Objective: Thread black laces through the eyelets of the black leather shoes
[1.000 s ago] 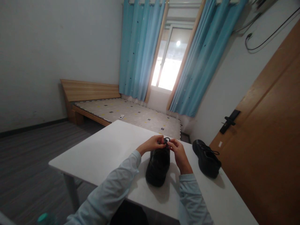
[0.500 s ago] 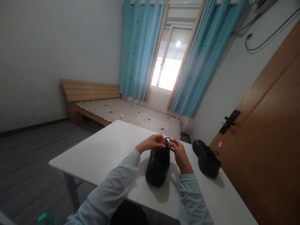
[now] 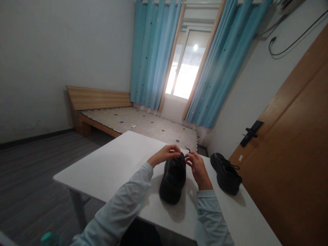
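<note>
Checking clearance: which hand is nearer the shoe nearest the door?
Right. The right hand is left of that shoe; the left hand is farther left, at the other shoe.

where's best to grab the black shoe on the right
The black shoe is probably best gripped by its heel end, from the near side: that end faces the camera, toe pointing away, and its lace sticks out farther up.

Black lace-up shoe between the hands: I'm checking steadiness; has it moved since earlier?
No; the black lace-up shoe keeps its place on the white table.
</note>
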### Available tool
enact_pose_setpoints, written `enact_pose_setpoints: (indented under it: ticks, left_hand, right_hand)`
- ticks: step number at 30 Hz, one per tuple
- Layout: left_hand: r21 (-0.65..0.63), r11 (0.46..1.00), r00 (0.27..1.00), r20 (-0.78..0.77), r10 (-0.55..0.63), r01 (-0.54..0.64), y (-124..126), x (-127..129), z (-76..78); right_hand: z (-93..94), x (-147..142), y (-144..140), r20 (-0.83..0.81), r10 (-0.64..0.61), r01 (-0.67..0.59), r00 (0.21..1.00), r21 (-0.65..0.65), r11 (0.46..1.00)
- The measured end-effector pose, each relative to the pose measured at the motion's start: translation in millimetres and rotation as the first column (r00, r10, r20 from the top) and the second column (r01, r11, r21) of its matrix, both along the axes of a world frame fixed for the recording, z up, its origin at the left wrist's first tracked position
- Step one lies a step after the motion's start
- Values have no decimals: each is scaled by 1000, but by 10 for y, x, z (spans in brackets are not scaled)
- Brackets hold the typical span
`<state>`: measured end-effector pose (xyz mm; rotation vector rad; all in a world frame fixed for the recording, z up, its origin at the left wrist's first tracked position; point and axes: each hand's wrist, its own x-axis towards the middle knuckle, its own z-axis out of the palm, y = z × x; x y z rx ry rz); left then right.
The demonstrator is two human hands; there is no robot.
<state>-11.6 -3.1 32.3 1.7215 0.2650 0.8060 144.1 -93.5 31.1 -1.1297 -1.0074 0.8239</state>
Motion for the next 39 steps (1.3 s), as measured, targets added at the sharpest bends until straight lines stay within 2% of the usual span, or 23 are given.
enact_pose_setpoints:
  ticks: [6,10,13,17,20,23,30,34,39]
  left_hand:
    - [199,973,986,-96,138,-117,130,1,-74]
    - [237,950,965,-111,236,-205,200,-24,-104]
    - [135,970,976,-60,211,-201,206,-26,-102]
    - [-108,986,991,22,133,-130,121,8,-92]
    - [-288,958,991,133,32,8,23,45,-86]
    - [-407,905,974,222,-38,127,-48,78,-83]
    - [-519,836,922,384,45,176,-75,153,-117]
    - [-531,820,902,431,44,214,-98,190,-126]
    - [-542,826,906,412,97,157,-90,188,-118]
  right_hand:
    - [19,-6,-10,-131,4,-2,991,21,1000]
    - [10,9,-14,-236,56,-42,970,66,997]
    - [-11,33,3,-326,128,-101,937,97,990]
    - [-42,53,29,-429,196,-155,882,128,980]
    - [-52,52,38,-498,222,-176,839,137,975]
    - [-52,47,43,-537,236,-190,810,141,972]
    - [-89,58,61,-520,261,-188,813,190,964]
    - [-79,60,56,-478,299,-208,826,234,950]
    - [-47,61,19,-465,282,-207,839,206,956]
